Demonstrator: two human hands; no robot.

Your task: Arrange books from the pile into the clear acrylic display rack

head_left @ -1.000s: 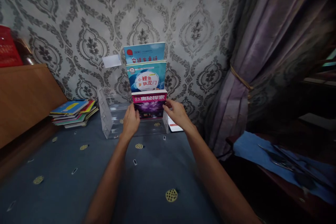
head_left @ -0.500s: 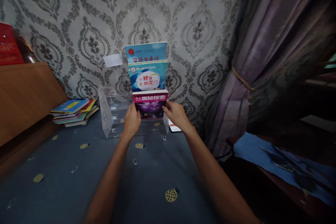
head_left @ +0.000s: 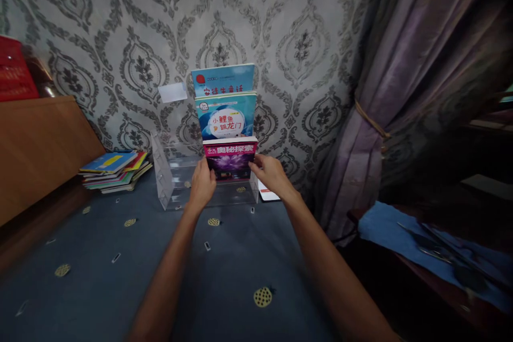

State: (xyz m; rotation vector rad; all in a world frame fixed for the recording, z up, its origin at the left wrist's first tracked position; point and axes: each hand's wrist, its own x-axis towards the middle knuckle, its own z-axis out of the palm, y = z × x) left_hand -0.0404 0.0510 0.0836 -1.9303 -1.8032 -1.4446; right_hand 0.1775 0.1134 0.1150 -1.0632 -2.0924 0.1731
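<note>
A purple book with a pink title band (head_left: 230,162) stands in the clear acrylic book rack (head_left: 163,176). My left hand (head_left: 203,181) closes on its left edge, and my right hand (head_left: 270,172) pinches the right edge with thumb and fingers. Behind it, one step up, rests a blue book with a white oval on the cover (head_left: 227,120). Higher still, a light-blue book with red lettering (head_left: 224,79) shows only its upper part. The lower tier in front of the purple book holds nothing that I can see.
On the left lies a stack of books (head_left: 116,171) beside a wooden cabinet (head_left: 44,152). A flat white item with a dark edge (head_left: 269,192) sits right of the rack. Patterned wallpaper rises behind; a tied curtain (head_left: 352,160) hangs right, near a blue cloth (head_left: 385,224) with dark tools.
The view has shifted very slightly. Both hands stay on the purple book's edges, and the books keep their places in the rack.
</note>
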